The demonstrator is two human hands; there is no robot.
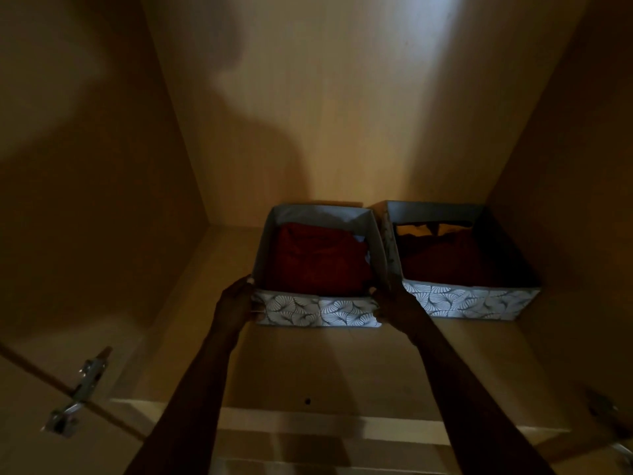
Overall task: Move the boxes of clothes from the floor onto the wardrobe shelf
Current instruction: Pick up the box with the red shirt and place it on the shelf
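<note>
Two open fabric boxes with a white leaf-patterned front stand side by side on the wardrobe shelf [308, 365]. The left box [318, 311] holds folded red clothes. My left hand [236, 303] grips its front left corner and my right hand [394, 308] grips its front right corner. The right box [469, 301] sits against the wardrobe's right wall, with dark red and yellowish clothes inside; no hand touches it. The two boxes touch or nearly touch along their sides.
The wooden back wall [342, 114] rises just behind the boxes. Bare shelf lies to the left of the held box. A metal hinge [82, 389] sits on the left side panel and another hinge [609, 416] at the lower right. The scene is dim.
</note>
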